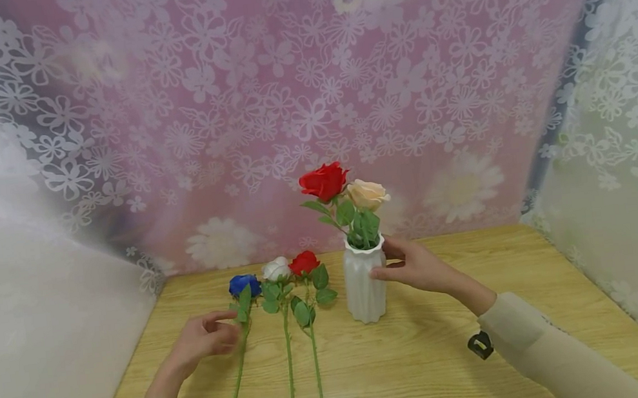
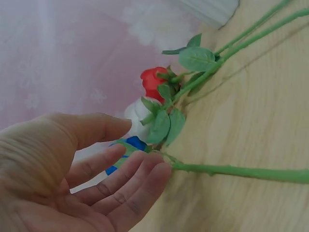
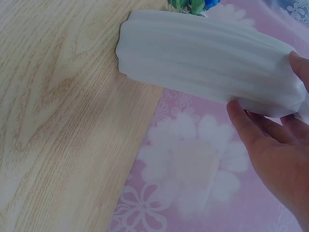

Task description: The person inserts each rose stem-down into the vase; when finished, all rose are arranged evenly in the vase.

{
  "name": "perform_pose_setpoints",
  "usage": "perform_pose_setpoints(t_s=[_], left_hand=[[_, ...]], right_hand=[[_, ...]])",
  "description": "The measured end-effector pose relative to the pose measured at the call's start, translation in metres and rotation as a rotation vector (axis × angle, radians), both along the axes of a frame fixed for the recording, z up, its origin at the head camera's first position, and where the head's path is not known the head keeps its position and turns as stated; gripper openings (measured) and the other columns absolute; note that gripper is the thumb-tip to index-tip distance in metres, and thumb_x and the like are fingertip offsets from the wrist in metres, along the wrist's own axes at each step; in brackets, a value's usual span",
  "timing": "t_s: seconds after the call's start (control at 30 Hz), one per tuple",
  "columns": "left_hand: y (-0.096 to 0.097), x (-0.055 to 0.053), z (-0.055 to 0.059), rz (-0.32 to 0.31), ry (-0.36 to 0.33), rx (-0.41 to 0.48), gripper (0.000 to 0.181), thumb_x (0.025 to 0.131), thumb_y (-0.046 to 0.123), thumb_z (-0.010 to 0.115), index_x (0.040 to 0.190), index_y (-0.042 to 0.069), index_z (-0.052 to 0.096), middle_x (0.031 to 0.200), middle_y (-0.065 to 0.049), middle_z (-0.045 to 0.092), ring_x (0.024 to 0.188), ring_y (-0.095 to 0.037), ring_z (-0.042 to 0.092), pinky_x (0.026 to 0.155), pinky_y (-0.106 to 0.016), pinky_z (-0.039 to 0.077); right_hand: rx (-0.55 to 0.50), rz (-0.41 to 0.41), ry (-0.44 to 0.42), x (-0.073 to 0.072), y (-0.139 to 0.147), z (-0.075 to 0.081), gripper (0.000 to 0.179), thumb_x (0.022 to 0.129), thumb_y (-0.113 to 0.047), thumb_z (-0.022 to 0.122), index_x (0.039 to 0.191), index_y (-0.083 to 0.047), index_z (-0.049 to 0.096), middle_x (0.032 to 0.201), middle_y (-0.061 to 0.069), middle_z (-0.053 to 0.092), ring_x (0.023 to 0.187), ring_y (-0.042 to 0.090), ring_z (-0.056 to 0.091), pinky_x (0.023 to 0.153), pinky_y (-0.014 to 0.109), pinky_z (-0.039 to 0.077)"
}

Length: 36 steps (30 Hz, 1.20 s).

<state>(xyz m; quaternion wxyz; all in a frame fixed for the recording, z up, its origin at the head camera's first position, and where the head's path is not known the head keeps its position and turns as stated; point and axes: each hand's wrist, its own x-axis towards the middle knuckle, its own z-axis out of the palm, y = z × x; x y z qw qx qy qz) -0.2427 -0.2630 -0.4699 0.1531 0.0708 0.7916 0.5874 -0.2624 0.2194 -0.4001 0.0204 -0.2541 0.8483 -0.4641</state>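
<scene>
the left hand (image 1: 202, 341) lies low on the desk (image 1: 486, 343) with its fingers (image 2: 130, 179) relaxed and nearly straight, the tips touching the stem of the blue rose (image 1: 244, 286) just under the bloom; nothing is pinched yet. the right hand (image 1: 419, 265) rests against the upper side of the white vase (image 1: 366, 285), fingers fairly straight along the ribbed wall and the thumb near the rim, steadying it more than gripping it.

the blue rose lies flat on the desk, head toward the curtain, stem running back toward the person. it looks artificial, so i'd judge it very light, with a stiff, springy stem and soft petals and leaves that would crush or bend. the bare stem a little below the leaves seems the best place to pinch it.

beside it lie a white rose (image 1: 276, 269) and a small red rose (image 1: 304, 263), close enough for the leaves to tangle. the vase stands upright, holding a tall red rose (image 1: 324, 181) and a peach rose (image 1: 368, 194); smooth and narrow, it looks easy to tip. a floral lace curtain (image 1: 227, 105) hangs behind.
</scene>
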Motion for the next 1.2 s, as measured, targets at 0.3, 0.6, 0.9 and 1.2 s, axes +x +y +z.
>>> perform_pose_setpoints(t_s=[0.3,0.6,0.9,1.2], left_hand=[[-0.009,0.01,-0.017,0.019,-0.053,-0.054,0.061,0.098,0.012,0.076,0.147,-0.013,0.05,0.109,-0.022,0.077,0.089,-0.026,0.077,0.077,-0.04,0.067],[-0.002,0.017,-0.023,-0.034,-0.063,-0.054,0.059,0.095,0.002,0.074,0.145,-0.017,0.049,0.108,-0.025,0.077,0.093,-0.031,0.078,0.078,-0.046,0.067],[0.013,0.018,-0.026,0.037,0.039,-0.22,0.056,0.084,0.0,0.084,0.133,-0.014,0.062,0.087,-0.011,0.073,0.065,-0.025,0.074,0.064,-0.04,0.066],[0.022,0.021,-0.021,0.113,0.021,-0.276,0.051,0.08,-0.005,0.081,0.128,-0.013,0.065,0.087,-0.014,0.069,0.062,-0.025,0.072,0.062,-0.039,0.066]], right_hand=[[0.005,0.011,0.021,0.0,0.001,-0.001,0.073,0.098,-0.029,0.078,0.161,-0.015,0.044,0.151,0.012,0.06,0.131,0.034,0.065,0.103,0.045,0.061],[-0.004,0.009,0.009,0.001,0.0,0.0,0.073,0.098,-0.028,0.078,0.161,-0.013,0.043,0.152,0.014,0.059,0.132,0.036,0.064,0.105,0.05,0.059],[0.001,0.009,0.019,0.0,0.0,-0.002,0.073,0.099,-0.027,0.077,0.162,-0.014,0.042,0.152,0.014,0.059,0.133,0.036,0.063,0.104,0.046,0.06],[-0.004,0.005,-0.004,0.002,-0.001,0.002,0.075,0.098,-0.029,0.078,0.162,-0.016,0.042,0.154,0.011,0.058,0.134,0.035,0.062,0.105,0.049,0.059]])
